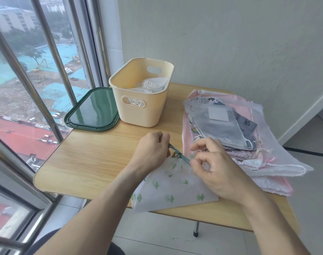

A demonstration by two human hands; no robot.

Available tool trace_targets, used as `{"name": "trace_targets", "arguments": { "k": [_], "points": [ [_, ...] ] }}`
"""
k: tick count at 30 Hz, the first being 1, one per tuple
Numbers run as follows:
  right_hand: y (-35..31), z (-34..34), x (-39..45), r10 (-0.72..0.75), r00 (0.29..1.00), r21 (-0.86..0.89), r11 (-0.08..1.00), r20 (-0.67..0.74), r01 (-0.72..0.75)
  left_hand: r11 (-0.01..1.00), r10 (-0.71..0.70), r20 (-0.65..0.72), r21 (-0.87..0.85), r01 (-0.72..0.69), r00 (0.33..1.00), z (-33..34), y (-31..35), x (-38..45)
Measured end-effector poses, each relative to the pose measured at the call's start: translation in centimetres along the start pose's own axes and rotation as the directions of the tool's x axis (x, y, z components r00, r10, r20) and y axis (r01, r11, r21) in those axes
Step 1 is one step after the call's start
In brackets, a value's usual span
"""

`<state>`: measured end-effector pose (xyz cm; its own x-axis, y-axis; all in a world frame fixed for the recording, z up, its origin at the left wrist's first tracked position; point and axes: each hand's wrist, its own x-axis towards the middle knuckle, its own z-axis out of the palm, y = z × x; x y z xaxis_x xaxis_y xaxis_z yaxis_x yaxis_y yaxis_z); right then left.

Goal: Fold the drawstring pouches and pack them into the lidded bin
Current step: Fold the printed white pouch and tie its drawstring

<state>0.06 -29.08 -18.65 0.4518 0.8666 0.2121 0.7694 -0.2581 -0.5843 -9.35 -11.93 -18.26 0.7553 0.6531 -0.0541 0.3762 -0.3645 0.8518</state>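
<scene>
Two hands, left hand and right hand, pinch the teal drawstring of a limp, light cactus-print pouch before the cream bin.

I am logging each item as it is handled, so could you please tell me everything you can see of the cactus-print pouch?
The cactus-print pouch is thin, translucent white fabric printed with small green cacti. It lies flat at the near edge of the wooden table, one corner hanging over that edge, its gathered mouth pointing toward the bin. A teal drawstring runs from the mouth; the left hand pinches one end and the right hand pinches the other, resting on the fabric.
</scene>
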Motion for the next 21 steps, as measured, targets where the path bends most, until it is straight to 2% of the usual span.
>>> {"name": "trace_targets", "arguments": {
  "k": [5,9,13,18,21],
  "points": [
    [-0.5,-0.7,-0.4,0.038,0.994,0.081,0.996,0.107,-0.047,0.993,0.084,-0.086,0.085,-0.077,0.993,-0.1,0.2,0.3],
    [-0.4,-1.2,-0.3,0.04,0.991,0.117,0.992,0.127,-0.055,0.991,0.115,-0.123,0.086,-0.105,0.986,-0.1,0.3,0.5],
    [-0.3,-1.0,-0.1,0.043,0.994,0.147,0.988,0.101,-0.057,0.994,0.104,-0.143,0.038,-0.1,0.984,-0.8,0.2,0.9],
    [0.0,-0.5,-0.1,0.02,0.999,0.186,0.982,0.046,-0.029,0.998,0.044,-0.087,-0.034,-0.047,0.995,-1.6,0.3,0.7],
    [-0.1,-0.6,-0.2,0.013,1.0,0.206,0.979,0.003,-0.014,0.983,-0.011,-0.03,-0.182,0.006,0.999,-1.4,0.4,0.6]
  ]
}}
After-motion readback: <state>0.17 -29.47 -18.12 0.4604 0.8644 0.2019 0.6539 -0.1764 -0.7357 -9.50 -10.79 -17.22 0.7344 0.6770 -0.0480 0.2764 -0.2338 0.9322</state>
